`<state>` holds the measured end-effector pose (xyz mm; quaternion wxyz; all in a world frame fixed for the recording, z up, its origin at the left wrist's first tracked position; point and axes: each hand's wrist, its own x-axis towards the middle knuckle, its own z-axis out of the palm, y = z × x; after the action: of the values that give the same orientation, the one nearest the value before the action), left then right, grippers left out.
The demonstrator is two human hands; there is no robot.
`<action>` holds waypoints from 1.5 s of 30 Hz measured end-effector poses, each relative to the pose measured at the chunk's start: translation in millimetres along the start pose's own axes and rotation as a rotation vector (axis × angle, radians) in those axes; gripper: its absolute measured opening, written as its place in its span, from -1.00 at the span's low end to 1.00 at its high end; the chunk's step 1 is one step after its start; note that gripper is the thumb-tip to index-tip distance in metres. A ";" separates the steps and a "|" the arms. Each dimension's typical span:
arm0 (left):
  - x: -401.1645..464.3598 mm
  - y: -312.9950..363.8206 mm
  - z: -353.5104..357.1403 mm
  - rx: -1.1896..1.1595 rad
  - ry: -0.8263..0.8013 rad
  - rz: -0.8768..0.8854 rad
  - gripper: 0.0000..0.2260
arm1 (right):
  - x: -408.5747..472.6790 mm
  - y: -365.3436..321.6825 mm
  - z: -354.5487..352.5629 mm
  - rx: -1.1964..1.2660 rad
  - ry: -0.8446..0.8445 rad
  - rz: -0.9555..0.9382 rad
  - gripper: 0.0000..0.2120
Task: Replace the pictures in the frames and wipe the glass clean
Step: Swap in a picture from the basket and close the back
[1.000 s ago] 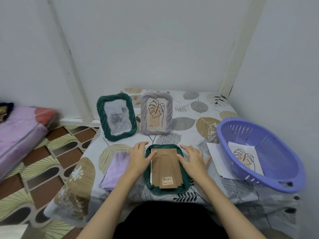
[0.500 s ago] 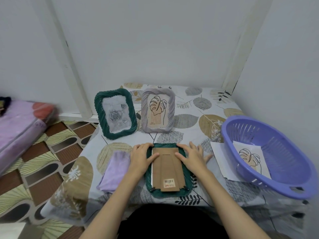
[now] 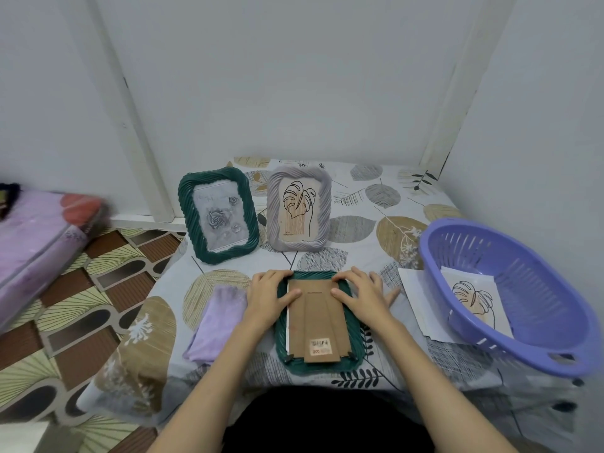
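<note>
A dark green frame lies face down in front of me, its brown cardboard back up with a barcode sticker near the bottom. My left hand rests on the frame's upper left edge, thumb on the cardboard. My right hand rests on the upper right edge, thumb on the cardboard, fingers spread. Behind stand a green frame with a grey rose picture and a grey frame with a leaf drawing. A lilac cloth lies left of my left hand.
A purple plastic basket at the right holds a leaf drawing print; a white sheet lies under its near-left side. The low table has a leaf-pattern cover. A pink bundle sits on the floor at left.
Both hands slid a little up the face-down frame toward its top edge. The view shifted slightly; the frame itself has stayed in place.
</note>
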<state>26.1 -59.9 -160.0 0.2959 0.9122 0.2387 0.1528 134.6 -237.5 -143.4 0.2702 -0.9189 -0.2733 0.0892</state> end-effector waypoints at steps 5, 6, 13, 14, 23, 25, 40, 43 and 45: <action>1.4 -0.6 -1.4 -0.007 -0.010 0.005 -0.66 | -2.8 3.7 6.9 0.110 0.114 0.010 -0.57; 1.3 -0.4 -1.5 -0.005 -0.010 0.009 -0.69 | -3.3 4.6 8.9 0.115 0.131 0.004 -0.60; -6.2 1.0 -0.5 -0.027 0.060 0.032 -0.71 | -7.7 4.8 11.2 0.109 0.166 -0.009 -0.70; -6.3 1.3 -0.4 -0.029 0.064 0.034 -0.71 | -8.1 4.7 10.9 0.110 0.169 -0.013 -0.70; -6.7 3.0 -0.8 -0.054 0.062 0.007 -0.73 | -9.0 4.5 10.4 0.089 0.165 -0.017 -0.71; -7.6 3.0 -0.3 -0.054 0.068 0.005 -0.75 | -9.7 4.1 10.2 0.093 0.160 -0.014 -0.71; -53.1 15.2 -34.6 -0.143 -0.430 -0.024 -0.15 | -72.1 13.6 -0.1 0.192 0.067 -0.039 -0.70; -64.1 17.1 -38.9 -0.143 -0.474 -0.040 -0.08 | -86.1 12.9 6.1 0.126 -0.003 -0.042 -0.66; -66.2 18.2 -37.7 -0.142 -0.457 -0.044 -0.06 | -90.6 10.7 6.0 0.102 -0.022 -0.041 -0.63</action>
<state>-39.0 -90.0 -128.6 0.4088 0.8946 0.1739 -0.0478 62.0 -292.2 -152.8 0.3153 -0.8972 -0.2900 0.1076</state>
